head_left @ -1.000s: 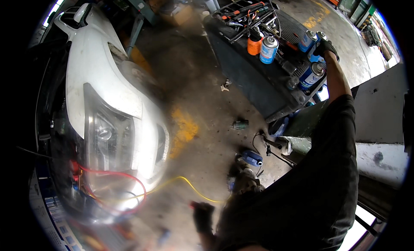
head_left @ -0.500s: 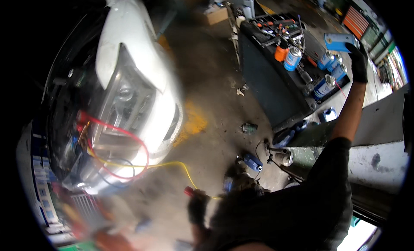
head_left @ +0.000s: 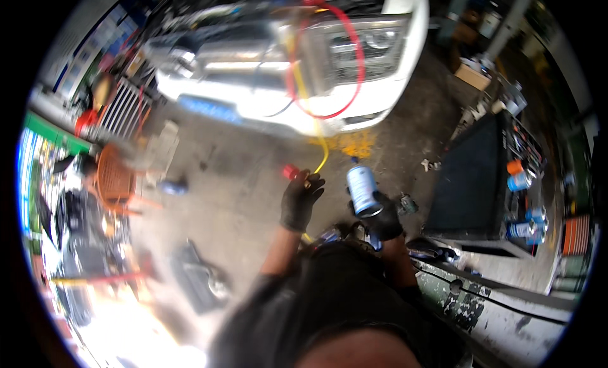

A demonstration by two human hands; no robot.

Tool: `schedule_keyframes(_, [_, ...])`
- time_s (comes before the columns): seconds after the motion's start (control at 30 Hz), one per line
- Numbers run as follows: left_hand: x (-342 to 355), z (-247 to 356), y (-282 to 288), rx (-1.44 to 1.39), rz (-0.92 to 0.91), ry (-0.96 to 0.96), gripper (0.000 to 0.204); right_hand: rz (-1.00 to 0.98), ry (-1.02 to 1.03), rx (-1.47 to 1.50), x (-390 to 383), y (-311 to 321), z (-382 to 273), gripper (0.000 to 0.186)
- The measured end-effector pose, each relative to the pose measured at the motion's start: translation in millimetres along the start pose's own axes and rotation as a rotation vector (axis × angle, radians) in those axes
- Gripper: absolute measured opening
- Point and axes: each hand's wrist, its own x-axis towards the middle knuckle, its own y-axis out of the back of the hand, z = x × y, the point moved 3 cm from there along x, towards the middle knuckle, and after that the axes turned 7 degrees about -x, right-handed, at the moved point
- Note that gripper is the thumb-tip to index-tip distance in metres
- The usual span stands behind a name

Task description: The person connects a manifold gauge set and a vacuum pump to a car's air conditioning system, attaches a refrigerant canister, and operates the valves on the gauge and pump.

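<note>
My left hand (head_left: 299, 205), in a black glove, is closed around the end of a yellow hose (head_left: 325, 154). A red knob-like fitting (head_left: 291, 172) sticks out beside its fingers. The hose runs up to the front of a white car (head_left: 408, 64), where a red hose (head_left: 361, 58) also hangs in a loop. To the right, my right hand (head_left: 385, 224), gloved too, grips a blue-and-white can (head_left: 363, 186) by its lower part. The can is tilted, top end away from me, and apart from the left hand. Blur hides the hoses' far ends.
A black tool cart (head_left: 465, 178) stands at the right with several cans and tools on top. An orange chair (head_left: 116, 178) is at the left. On the floor lie a dark flat piece (head_left: 196, 282) and a small dark green object (head_left: 408, 204). A cardboard box (head_left: 473, 77) sits far right.
My right hand has brought the can from above the cart to in front of my body. The left hand still holds the hose end. The view has swung left, toward the car's front.
</note>
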Motion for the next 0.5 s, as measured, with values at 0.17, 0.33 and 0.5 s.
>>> schedule_keyframes(0.17, [-33.7, 39.4, 32.6, -0.082, 0.046, -0.231, 0.041, -0.276, 0.178, -1.156, 6.1, -86.0, 58.2, 0.082])
schedule_keyframes(0.33, [-57.5, 60.3, 34.6, -0.122, 0.095, -0.311, 0.029, -0.274, 0.248, -1.547, 11.9, -119.8, 75.6, 0.08])
schedule_keyframes(0.5, [-59.4, 62.7, 38.7, -0.121, 0.099, -0.378, 0.023, -0.29, 0.395, -1.794, 12.2, -135.8, 83.1, 0.08])
